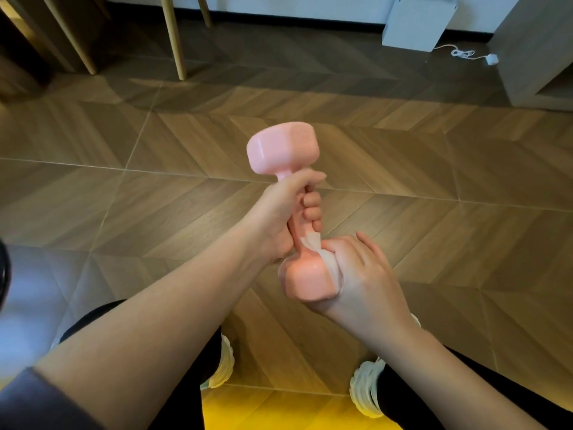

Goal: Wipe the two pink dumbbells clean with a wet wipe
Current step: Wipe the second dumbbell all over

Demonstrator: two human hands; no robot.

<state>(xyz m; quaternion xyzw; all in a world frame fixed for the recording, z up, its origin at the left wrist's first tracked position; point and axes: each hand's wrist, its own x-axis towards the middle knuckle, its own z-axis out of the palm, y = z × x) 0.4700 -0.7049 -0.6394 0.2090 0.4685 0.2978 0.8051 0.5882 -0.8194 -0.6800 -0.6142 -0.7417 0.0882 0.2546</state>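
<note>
One pink dumbbell (pixel 283 148) is held upright above the wooden floor in the middle of the view. My left hand (pixel 286 214) grips its handle with fingers curled round it. My right hand (pixel 362 271) wraps around the lower head (pixel 305 279) and presses a white wet wipe (pixel 327 259) against it and the base of the handle. Most of the wipe is hidden under my right palm. Only this one dumbbell is in view.
My knees in dark trousers and white shoes (pixel 366 387) are below the hands, with a yellow surface (pixel 266 411) between them. Wooden chair legs (pixel 175 35) stand at the far left, a white box (pixel 418 21) with a cable and a grey cabinet (pixel 539 57) at the far right.
</note>
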